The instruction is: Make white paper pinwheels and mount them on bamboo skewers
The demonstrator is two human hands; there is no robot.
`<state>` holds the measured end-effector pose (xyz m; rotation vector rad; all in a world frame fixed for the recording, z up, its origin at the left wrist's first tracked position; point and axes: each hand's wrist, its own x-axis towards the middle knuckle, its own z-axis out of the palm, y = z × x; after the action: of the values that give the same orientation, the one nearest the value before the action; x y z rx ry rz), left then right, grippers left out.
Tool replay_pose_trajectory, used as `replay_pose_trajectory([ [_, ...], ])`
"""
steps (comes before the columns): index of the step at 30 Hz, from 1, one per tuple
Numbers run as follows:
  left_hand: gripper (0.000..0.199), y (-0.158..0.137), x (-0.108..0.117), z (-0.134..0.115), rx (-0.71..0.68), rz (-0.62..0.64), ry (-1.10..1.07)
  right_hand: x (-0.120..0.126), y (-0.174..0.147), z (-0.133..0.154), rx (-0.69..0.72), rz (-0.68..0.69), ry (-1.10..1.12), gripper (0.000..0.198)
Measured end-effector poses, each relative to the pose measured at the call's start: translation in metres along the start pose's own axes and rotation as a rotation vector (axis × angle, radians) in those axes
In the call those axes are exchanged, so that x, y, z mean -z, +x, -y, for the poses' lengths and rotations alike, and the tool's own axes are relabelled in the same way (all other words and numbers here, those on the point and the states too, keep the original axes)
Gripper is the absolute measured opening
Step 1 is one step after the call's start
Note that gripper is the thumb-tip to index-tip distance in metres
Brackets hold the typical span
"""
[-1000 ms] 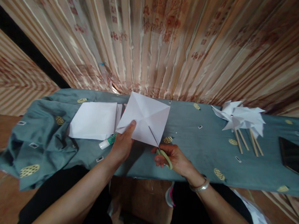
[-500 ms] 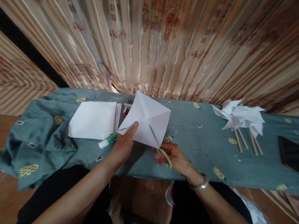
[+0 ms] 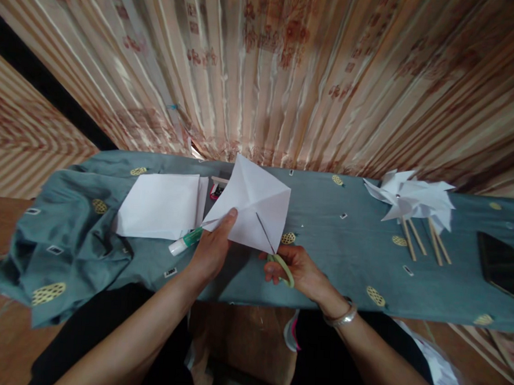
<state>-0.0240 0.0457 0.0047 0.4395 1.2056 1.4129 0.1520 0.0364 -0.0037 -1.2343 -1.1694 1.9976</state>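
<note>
Left hand (image 3: pixel 213 247) pinches the paper (image 3: pixel 264 184); right hand (image 3: pixel 305 272), at the paper's near corner, grips scissors (image 3: pixel 285 268) angled forward-left towards its centre, blade opening unclear.

Here the left hand (image 3: pixel 213 248) had the creased white sheet (image 3: pixel 263 196) pinched at seven o'clock, thumb on top! Over at the sheet's five o'clock corner, the right hand (image 3: pixel 300 268) gripped the green-handled scissors (image 3: pixel 285 266), a dark blade pointing in toward the middle. From the sheet, a paper stack (image 3: pixel 158 205) lay at nine o'clock, a glue stick (image 3: pixel 185 241) at eight, partly behind the left hand, a small red box (image 3: pixel 216 190) at ten. Way out at three, white pinwheels (image 3: pixel 400 198) overlapped, four wooden sticks (image 3: pixel 434 241) showing, and beyond them, a phone (image 3: pixel 500 264)!
</note>
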Motion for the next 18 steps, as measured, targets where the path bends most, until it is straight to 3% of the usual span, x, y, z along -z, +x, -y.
replay_pose_trajectory([
  [10, 0.027, -0.0037, -0.0056, -0.005, -0.011, 0.069, 0.042, 0.0023, -0.0019, -0.0002, 0.068, 0.054, -0.066, 0.053],
  [18, 0.034, -0.0044, -0.003, -0.0015, -0.006, 0.087, 0.092, 0.0037, -0.0017, -0.0037, 0.112, 0.055, -0.092, 0.059],
])
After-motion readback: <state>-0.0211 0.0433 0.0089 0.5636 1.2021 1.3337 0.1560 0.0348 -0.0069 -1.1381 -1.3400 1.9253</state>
